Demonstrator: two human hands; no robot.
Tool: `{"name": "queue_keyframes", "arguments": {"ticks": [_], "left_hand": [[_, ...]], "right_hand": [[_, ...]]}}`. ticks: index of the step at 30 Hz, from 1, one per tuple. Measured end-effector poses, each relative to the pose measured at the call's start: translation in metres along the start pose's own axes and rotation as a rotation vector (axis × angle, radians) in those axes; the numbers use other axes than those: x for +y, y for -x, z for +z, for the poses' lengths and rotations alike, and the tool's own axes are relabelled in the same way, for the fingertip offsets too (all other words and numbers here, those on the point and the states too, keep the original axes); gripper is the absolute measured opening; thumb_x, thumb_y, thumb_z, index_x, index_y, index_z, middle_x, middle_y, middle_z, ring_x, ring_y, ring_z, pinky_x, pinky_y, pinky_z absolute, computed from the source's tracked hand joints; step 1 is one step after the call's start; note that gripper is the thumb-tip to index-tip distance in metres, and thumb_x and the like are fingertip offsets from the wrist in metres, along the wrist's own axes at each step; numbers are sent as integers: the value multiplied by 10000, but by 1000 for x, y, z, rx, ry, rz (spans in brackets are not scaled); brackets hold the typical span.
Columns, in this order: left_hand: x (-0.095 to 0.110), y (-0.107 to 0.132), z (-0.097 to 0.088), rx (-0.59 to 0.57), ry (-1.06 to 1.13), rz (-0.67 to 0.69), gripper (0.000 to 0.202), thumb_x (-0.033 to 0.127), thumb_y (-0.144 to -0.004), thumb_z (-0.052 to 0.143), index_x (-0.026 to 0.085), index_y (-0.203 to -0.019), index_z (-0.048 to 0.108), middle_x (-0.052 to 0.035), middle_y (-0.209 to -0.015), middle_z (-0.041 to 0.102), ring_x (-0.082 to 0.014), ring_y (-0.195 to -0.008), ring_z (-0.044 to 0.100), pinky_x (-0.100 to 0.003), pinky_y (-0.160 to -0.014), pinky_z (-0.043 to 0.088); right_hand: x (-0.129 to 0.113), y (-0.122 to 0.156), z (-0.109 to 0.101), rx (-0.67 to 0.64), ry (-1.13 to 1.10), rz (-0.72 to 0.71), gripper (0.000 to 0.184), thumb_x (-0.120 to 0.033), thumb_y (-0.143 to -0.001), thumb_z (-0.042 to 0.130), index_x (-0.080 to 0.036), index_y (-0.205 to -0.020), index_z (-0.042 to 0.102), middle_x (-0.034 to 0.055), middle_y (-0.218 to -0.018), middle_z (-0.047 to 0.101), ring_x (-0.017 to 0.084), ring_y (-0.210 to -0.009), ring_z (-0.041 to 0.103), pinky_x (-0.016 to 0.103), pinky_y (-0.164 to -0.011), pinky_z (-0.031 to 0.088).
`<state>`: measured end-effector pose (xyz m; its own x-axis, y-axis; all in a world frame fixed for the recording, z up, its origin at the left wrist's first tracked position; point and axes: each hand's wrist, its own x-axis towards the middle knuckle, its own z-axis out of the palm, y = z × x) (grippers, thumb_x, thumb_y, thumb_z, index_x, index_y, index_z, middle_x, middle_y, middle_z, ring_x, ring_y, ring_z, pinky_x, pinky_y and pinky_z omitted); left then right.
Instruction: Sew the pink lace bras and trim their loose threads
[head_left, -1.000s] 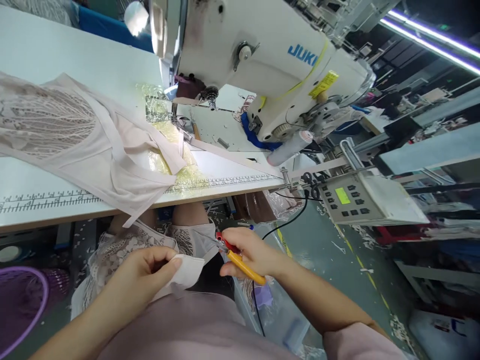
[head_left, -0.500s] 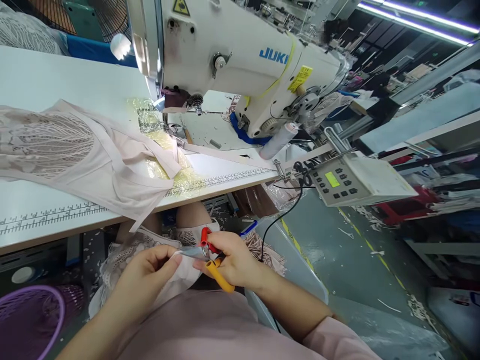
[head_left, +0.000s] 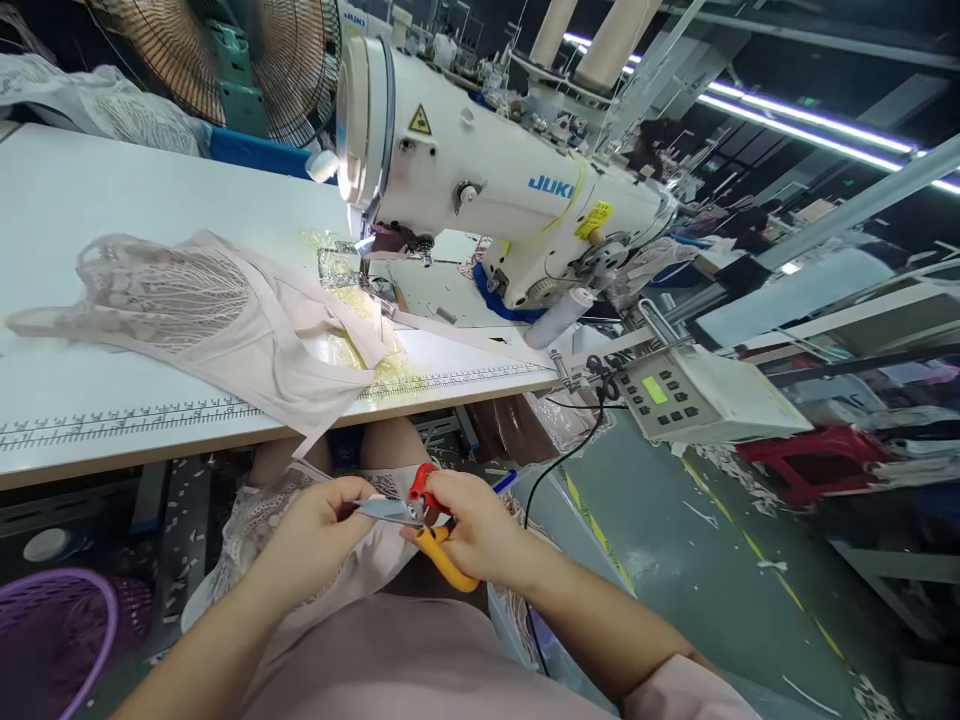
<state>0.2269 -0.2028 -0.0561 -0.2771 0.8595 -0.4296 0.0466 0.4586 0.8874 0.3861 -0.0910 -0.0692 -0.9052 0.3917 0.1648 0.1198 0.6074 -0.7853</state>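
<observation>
Scissors (head_left: 415, 511), one pair, gripped in right hand (head_left: 480, 530); left hand (head_left: 319, 532) pinched narrow on pale fabric (head_left: 384, 548); one sewing machine (head_left: 487, 165) beyond both.

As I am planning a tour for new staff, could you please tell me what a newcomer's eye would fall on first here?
Probably the large white JUKI sewing machine, at the top centre on the white table. Next might come the scissors, with one red and one orange handle, in the right hand low in the middle. The purple basket at the bottom left also stands out.
</observation>
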Motion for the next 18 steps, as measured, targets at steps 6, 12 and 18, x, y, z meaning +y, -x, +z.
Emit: {"name": "queue_keyframes", "arguments": {"ticks": [6, 12, 18], "left_hand": [[-13, -2, 4, -35, 20, 111, 294, 411, -789, 499, 147, -694, 587, -31, -663, 606, -158, -608, 503, -271, -610, 389], [-16, -4, 5, 59, -74, 248, 275, 354, -788, 439, 150, -658, 569, -75, -676, 651, -207, -658, 589, -317, -652, 465], [-28, 9, 14, 296, -239, 390, 427, 339, -778, 501, 90, -1113, 592, -197, -1181, 609, -314, -1136, 533, -467, -977, 400]], "right_hand": [[-3, -11, 10, -48, -115, 259, 360, -376, -666, 692, -186, -645, 387, -30, -647, 431, 92, -550, 364, 207, -506, 328], [-13, -20, 22, -111, -215, 421, 342, -219, -575, 736, -179, -663, 408, -61, -619, 423, 75, -544, 329, 192, -493, 303], [-13, -19, 13, 6, -195, 274, 277, -300, -672, 660, -178, -654, 412, -39, -608, 405, 91, -556, 333, 223, -512, 296]]}}
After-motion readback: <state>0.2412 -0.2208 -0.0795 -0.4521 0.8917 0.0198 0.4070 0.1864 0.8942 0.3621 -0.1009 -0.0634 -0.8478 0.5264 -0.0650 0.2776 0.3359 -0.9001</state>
